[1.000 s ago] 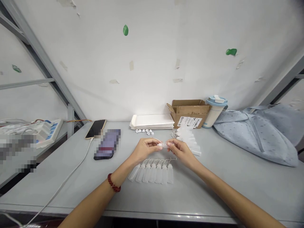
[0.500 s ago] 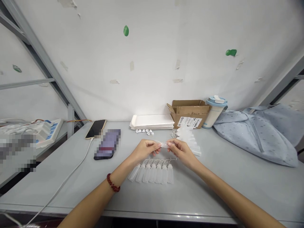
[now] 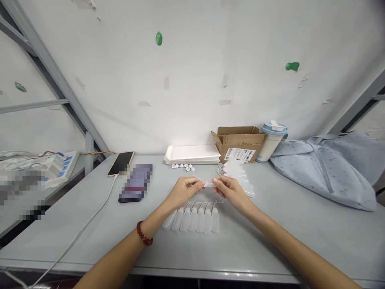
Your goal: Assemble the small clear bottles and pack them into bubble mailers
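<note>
Above the desk, a small translucent plastic bottle (image 3: 209, 184) lies sideways between my hands, largely hidden by the fingers. My left hand (image 3: 185, 190) is closed on its left end with thumb and fingertips. At the other end, my right hand (image 3: 231, 191) pinches it the same way. Just below the hands lies a row of several translucent bottles (image 3: 192, 221), with thin curved tubes (image 3: 207, 204) at their tops. Behind my right hand is a pile of similar translucent pieces (image 3: 237, 171). Several small white caps (image 3: 183, 166) sit beyond my left hand.
A stack of white padded envelopes (image 3: 194, 153) lies against the wall beside an open cardboard box (image 3: 240, 146). A blue-lidded cup (image 3: 271, 142) and a pale blue cloth bag (image 3: 321, 172) are on the right. Two phones, one black-screened (image 3: 120, 163), and a white cable (image 3: 90, 220) lie left.
Both hands stay in nearly the same place, still closed on the bottle. The fingers have shifted slightly around it, and the left wrist has turned a little.
</note>
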Available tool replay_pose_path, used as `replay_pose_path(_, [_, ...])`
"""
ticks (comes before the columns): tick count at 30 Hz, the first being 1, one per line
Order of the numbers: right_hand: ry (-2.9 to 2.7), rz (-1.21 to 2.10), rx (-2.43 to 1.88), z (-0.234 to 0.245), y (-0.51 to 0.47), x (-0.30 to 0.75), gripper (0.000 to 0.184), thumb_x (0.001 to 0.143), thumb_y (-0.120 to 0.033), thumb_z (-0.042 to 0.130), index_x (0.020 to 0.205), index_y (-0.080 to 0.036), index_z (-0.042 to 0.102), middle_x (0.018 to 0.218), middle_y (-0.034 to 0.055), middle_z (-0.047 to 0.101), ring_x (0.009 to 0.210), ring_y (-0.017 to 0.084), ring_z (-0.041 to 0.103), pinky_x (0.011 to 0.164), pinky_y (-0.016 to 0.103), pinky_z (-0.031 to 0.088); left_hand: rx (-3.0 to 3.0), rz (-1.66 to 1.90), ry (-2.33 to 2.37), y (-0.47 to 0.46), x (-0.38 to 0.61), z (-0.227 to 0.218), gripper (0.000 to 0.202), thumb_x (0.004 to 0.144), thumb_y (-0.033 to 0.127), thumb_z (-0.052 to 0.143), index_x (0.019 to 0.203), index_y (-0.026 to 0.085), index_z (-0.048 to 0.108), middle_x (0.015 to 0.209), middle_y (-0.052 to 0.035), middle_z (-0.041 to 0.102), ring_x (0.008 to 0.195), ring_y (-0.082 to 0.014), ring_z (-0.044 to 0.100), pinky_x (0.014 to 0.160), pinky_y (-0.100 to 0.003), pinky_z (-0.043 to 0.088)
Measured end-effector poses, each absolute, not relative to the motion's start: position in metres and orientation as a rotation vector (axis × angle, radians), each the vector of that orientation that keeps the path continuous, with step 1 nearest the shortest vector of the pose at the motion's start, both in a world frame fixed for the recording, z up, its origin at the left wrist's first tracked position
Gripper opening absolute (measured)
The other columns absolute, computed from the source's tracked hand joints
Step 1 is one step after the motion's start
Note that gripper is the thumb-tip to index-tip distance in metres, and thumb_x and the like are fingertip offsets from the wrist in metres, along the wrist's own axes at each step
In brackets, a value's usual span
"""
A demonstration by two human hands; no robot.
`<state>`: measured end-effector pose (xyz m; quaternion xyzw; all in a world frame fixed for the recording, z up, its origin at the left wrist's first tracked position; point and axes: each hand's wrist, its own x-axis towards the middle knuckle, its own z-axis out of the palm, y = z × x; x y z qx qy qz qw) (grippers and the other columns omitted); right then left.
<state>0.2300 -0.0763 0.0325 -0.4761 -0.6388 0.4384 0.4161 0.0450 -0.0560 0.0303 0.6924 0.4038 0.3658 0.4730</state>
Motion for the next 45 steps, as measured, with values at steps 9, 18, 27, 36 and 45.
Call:
replay_pose_path(9, [-1.626,1.075,-1.208,0.033,-0.078,0.228,0.041,0.081,-0.056,0.047,0.072,-0.017,0.055,0.059,-0.0003,0.055,0.05,0.01,0.04,0.049,0.024,0.033,1.801,0.811,1.062,-0.061,0.046,0.034,0.041,0.083,0.047,0.048,0.066,0.013,0.063,0.063,-0.0008,0.061,0.059,-0.012,0.051,0.057,-0.022,0.041])
replay_pose_path(18, [-1.531,1.213,-1.211,0.033,-0.075,0.229,0.049,0.079,-0.063,0.047,0.059,-0.018,0.048,0.052,-0.0014,0.052,0.045,0.009,0.039,0.046,0.024,0.031,1.957,0.926,1.045,-0.065,0.049,0.037,0.017,0.075,0.031,0.064,0.081,0.016,0.065,0.083,-0.0041,0.065,0.074,-0.0155,0.057,0.07,-0.025,0.045])
replay_pose_path(27, [-1.56,1.203,-1.221,0.033,-0.076,0.228,0.043,0.08,-0.061,0.046,0.075,-0.018,0.05,0.049,-0.0029,0.053,0.043,0.009,0.039,0.045,0.024,0.031,1.89,0.895,1.05,-0.067,0.049,0.039,0.023,0.079,0.036,0.057,0.08,0.015,0.067,0.081,-0.0045,0.068,0.075,-0.0161,0.059,0.069,-0.025,0.044])
replay_pose_path(36, [-1.785,0.883,-1.197,0.039,-0.084,0.229,0.032,0.085,-0.048,0.046,0.09,-0.019,0.06,0.066,0.0007,0.056,0.055,0.011,0.046,0.05,0.024,0.037,1.59,0.812,0.949,-0.061,0.044,0.041,0.039,0.08,0.046,0.055,0.061,0.012,0.061,0.061,-0.0025,0.059,0.058,-0.0113,0.051,0.059,-0.024,0.042])
replay_pose_path(45, [-1.758,0.978,-1.202,0.03,-0.08,0.23,0.038,0.087,-0.051,0.041,0.076,-0.018,0.056,0.054,-0.0032,0.044,0.049,0.01,0.039,0.047,0.023,0.033,1.571,0.903,0.988,-0.061,0.044,0.035,0.023,0.063,0.033,0.073,0.074,0.013,0.067,0.078,-0.0039,0.065,0.063,-0.012,0.054,0.059,-0.023,0.042])
